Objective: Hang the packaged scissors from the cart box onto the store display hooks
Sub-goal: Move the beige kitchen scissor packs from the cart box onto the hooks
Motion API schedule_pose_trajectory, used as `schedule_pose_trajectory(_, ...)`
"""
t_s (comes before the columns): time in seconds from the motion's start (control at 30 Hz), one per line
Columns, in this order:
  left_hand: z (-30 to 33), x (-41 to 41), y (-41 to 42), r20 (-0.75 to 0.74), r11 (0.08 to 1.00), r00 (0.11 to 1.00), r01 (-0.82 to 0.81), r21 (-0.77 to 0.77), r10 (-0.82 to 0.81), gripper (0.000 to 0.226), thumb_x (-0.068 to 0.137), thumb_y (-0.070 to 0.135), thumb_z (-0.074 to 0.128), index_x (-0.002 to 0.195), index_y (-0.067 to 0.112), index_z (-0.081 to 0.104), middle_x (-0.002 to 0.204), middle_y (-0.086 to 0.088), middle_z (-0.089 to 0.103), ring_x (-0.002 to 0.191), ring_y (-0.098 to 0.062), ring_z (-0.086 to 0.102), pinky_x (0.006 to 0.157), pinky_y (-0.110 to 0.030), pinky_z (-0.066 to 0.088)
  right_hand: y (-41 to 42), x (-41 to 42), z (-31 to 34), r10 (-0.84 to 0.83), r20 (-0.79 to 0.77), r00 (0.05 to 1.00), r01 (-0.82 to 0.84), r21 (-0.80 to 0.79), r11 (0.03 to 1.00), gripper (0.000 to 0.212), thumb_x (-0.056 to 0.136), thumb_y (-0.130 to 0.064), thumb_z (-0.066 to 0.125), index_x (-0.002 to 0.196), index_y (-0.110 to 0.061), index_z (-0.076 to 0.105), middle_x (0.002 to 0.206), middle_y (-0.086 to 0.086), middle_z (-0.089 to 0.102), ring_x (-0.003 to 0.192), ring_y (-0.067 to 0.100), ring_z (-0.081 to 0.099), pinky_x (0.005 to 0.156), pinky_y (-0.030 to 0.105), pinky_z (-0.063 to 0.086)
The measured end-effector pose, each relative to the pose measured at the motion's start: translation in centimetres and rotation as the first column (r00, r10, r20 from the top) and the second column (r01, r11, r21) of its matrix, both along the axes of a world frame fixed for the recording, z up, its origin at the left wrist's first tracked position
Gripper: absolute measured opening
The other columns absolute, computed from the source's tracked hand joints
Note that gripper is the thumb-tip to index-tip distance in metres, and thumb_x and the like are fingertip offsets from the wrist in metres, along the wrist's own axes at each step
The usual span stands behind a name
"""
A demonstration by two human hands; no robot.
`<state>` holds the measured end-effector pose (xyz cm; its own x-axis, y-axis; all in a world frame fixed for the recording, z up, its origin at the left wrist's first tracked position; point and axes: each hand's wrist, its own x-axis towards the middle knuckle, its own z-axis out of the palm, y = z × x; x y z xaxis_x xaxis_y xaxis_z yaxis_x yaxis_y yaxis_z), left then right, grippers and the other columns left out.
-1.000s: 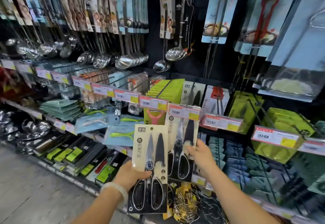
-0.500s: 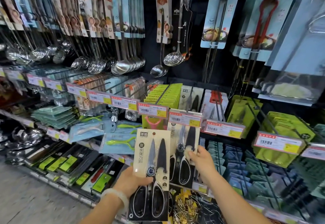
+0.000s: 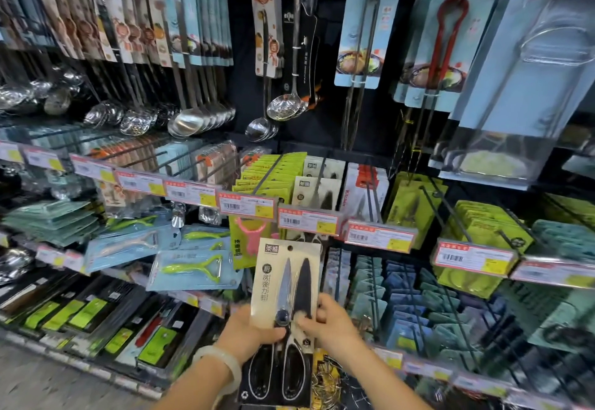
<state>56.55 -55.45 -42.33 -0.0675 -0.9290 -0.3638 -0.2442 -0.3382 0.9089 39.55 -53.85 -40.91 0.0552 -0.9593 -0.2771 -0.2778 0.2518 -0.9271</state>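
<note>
1. Scissors pack point(image 3: 285, 284), a cream card with the blades pointing up and black handles low, stands nearly upright in front of the shelving, just below the row of price tags point(image 3: 308, 220).
2. The left hand point(image 3: 249, 332) grasps the card's left edge about midway, thumb across its face near the pivot; the right hand point(image 3: 331, 324) pinches the right edge at the same height. Neither hand is free.
3. The card's long axis runs vertically, tilted slightly right at the top, so its hang hole point(image 3: 290, 248) leads and sits well above both hands.
4. The display hook point(image 3: 317, 185) carrying matching scissors cards lies up and slightly right of that hole, behind the price tag; its tip cannot be made out.
5. My judgement: the next move is a lift up and forward, steering the hole onto the hook's end. The right hand is on the hook's side and better placed to guide.
6. Risk, as I judge it: the price tag may block the card's top edge.
</note>
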Motion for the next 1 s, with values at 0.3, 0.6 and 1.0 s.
schedule_pose_trajectory(0.3, 3.0, -3.2, -1.5, 0.059, 0.971, 0.997, -0.027, -0.238, 0.042, 0.047, 0.074, 0.009, 0.076, 0.103, 0.021, 0.042, 0.091, 0.004, 0.057, 0.085, -0.013, 0.057, 0.067, -0.020, 0.044, -1.9, -1.3, 1.5, -0.138, 0.046, 0.989, 0.145, -0.247, 0.958, 0.034, 0.087, -0.002, 0.060, 0.098, -0.033, 0.051, 0.097, -0.008, 0.066, 0.094, 0.012, 0.063, 0.079, 0.021, 0.052)
schedule_pose_trajectory(0.6, 2.9, -3.2, -3.2, 0.116, 0.968, 0.990, 0.102, -0.230, -0.077, 0.057, 0.075, 0.014, 0.076, 0.122, 0.018, 0.043, 0.106, 0.001, 0.059, 0.100, -0.016, 0.057, 0.083, -0.025, 0.042, -2.9, -1.5, 1.5, -0.145, 0.034, 0.989, 0.149, -0.236, 0.960, 0.032, 0.089, -0.003, 0.057, 0.098, -0.033, 0.048, 0.097, -0.009, 0.064, 0.090, 0.005, 0.061, 0.076, 0.015, 0.048)
schedule_pose_trajectory(1.0, 4.4, -3.6, -4.1, 0.069, 0.954, 0.990, 0.140, -0.267, -0.126, 0.062, 0.075, 0.011, 0.075, 0.129, 0.016, 0.045, 0.108, -0.001, 0.061, 0.103, -0.020, 0.058, 0.097, -0.039, 0.046, -2.9, -2.1, 2.9, -0.177, 0.068, 0.982, 0.189, -0.281, 0.941, 0.029, 0.090, 0.000, 0.055, 0.102, -0.025, 0.048, 0.088, -0.014, 0.061, 0.074, -0.009, 0.059, 0.060, 0.002, 0.045)
